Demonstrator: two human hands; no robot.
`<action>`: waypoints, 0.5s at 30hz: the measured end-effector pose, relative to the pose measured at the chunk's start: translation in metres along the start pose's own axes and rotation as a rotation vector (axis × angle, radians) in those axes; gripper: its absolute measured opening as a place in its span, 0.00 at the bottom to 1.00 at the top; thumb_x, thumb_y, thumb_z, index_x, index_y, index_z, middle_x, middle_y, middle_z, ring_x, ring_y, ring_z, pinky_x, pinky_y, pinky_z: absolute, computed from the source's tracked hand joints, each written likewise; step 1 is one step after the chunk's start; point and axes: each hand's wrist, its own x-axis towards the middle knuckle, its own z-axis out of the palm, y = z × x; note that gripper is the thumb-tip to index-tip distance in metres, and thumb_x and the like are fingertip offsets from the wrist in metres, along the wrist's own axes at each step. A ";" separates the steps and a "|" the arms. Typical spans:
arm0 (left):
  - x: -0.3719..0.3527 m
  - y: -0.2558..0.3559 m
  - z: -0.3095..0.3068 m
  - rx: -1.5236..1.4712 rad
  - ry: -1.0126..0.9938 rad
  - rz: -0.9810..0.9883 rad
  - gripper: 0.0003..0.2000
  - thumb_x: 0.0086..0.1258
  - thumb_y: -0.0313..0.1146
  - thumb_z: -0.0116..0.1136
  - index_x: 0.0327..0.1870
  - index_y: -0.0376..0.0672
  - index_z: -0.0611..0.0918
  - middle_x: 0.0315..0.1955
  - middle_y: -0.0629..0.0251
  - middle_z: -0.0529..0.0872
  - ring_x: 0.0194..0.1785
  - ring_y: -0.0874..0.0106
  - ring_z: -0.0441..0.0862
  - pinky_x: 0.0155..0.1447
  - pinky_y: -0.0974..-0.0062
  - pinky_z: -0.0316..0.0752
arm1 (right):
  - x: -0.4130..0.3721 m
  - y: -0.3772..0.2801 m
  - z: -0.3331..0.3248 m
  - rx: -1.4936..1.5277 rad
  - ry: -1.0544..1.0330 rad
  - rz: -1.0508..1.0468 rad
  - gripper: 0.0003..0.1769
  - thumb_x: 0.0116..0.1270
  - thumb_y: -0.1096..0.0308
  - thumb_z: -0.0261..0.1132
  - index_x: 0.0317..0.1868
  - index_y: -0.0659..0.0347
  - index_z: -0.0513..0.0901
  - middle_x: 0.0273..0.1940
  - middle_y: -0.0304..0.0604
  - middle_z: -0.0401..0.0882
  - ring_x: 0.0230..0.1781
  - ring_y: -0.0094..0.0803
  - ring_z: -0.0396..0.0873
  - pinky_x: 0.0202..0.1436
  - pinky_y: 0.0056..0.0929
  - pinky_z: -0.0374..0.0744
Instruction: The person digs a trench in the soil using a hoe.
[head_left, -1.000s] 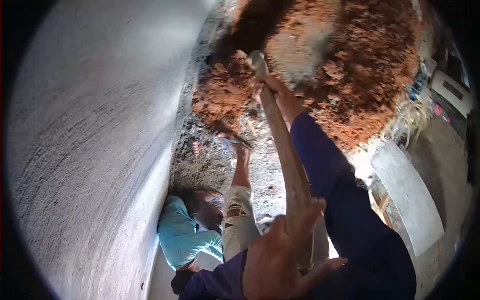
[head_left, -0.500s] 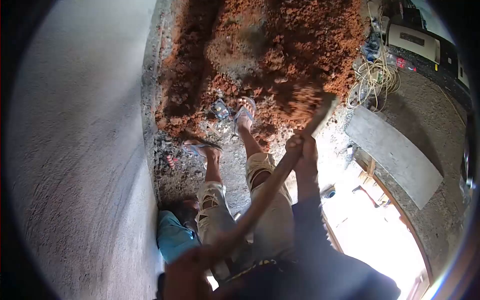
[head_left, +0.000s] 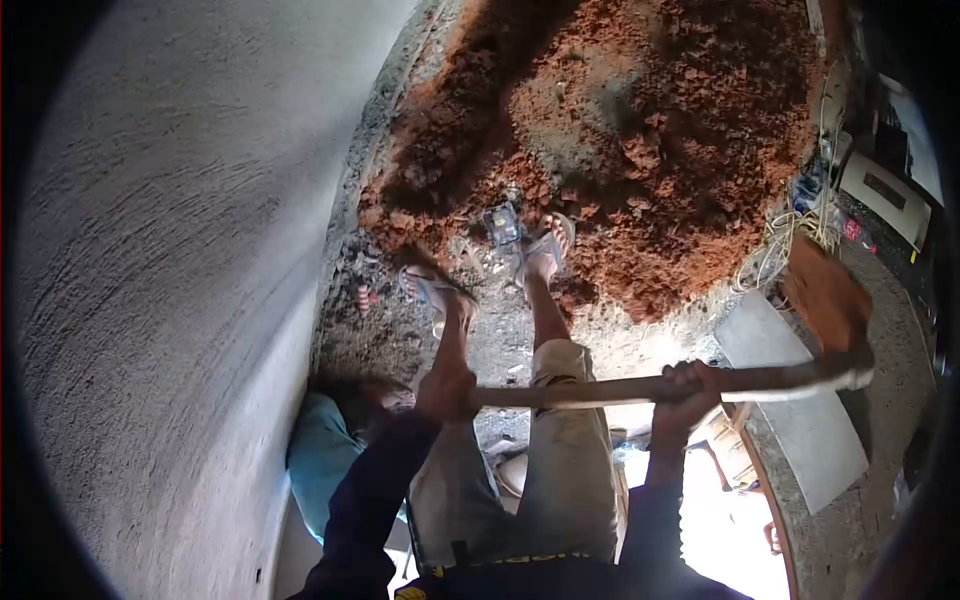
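A long wooden handle (head_left: 570, 393) lies nearly level across the view, with a broad reddish hoe blade (head_left: 825, 290) at its right end. My left hand (head_left: 447, 393) is wrapped round the handle's left end. Farther right, my right hand (head_left: 687, 390) grips the same handle, nearer the blade. The blade is off the soil, above the pale board and cable coil. Loose red soil (head_left: 690, 150) is heaped ahead of my sandalled feet, and a small dark box (head_left: 502, 225) sits beside one foot.
A rough grey wall (head_left: 170, 250) rises on the left. Someone in a blue garment (head_left: 320, 460) is low beside it. To the right are a coiled cable (head_left: 790, 245), a flat pale board (head_left: 795, 400) and a bright doorway (head_left: 725, 520).
The hoe has swung right and down from the soil, its handle turning from slanted to nearly level. Both hands moved with it, still gripping. The view has shifted too.
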 end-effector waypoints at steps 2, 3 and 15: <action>-0.070 0.018 -0.025 -0.133 -0.140 -0.042 0.19 0.43 0.41 0.70 0.37 0.48 0.82 0.30 0.58 0.84 0.35 0.56 0.83 0.39 0.59 0.77 | -0.026 0.014 0.038 -0.102 -0.026 0.097 0.11 0.59 0.68 0.62 0.25 0.52 0.66 0.19 0.31 0.61 0.18 0.25 0.64 0.24 0.29 0.71; -0.103 0.013 -0.013 -0.338 0.105 -0.011 0.18 0.44 0.39 0.69 0.37 0.47 0.81 0.28 0.57 0.84 0.32 0.56 0.83 0.36 0.60 0.77 | -0.029 0.031 0.054 -0.083 -0.083 0.231 0.09 0.59 0.70 0.63 0.28 0.53 0.69 0.20 0.32 0.63 0.17 0.24 0.64 0.22 0.29 0.70; 0.025 0.006 -0.013 -0.521 0.271 -0.321 0.15 0.44 0.33 0.69 0.34 0.40 0.81 0.33 0.49 0.85 0.40 0.54 0.84 0.44 0.63 0.78 | -0.021 0.069 0.285 -0.777 -0.694 -0.328 0.19 0.65 0.53 0.59 0.38 0.64 0.78 0.25 0.38 0.76 0.23 0.24 0.78 0.24 0.22 0.79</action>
